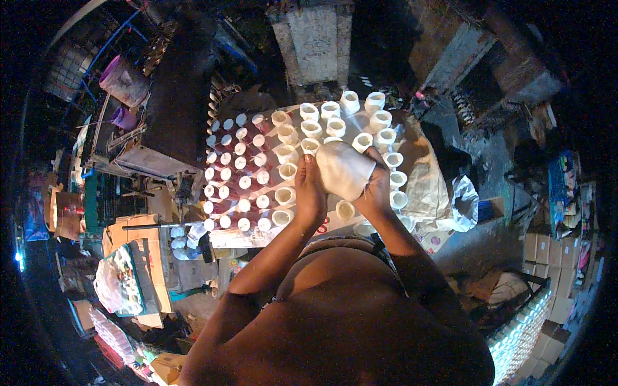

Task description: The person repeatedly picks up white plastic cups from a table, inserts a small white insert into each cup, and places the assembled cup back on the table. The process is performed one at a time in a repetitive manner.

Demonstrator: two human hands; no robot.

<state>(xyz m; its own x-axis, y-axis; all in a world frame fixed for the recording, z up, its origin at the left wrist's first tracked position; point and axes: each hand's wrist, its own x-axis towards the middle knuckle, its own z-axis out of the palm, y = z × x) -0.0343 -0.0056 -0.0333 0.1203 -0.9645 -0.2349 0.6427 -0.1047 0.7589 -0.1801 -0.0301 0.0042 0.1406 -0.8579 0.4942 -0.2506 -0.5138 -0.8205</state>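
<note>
Close in front of me, I hold a large off-white vessel with a rounded, smooth side (346,170); its kind is not clear. My left hand (310,193) presses against its left side, thumb upward. Around its right edge curl the fingers of my right hand (378,186), partly hidden behind it. Beneath and around it, several small white open-topped cups (311,129) stand in rows on the table. One cup (345,210) sits just below the vessel, between my forearms. To the left are rows of dark red cylinders with white round tops (244,182).
A brown paper sheet (421,180) covers the table's right part, with a crumpled white bag (464,202) at its edge. Beyond stands a worn grey block-shaped cabinet (312,45). A purple bucket (124,82) is at far left; stacked cartons (550,257) stand at right.
</note>
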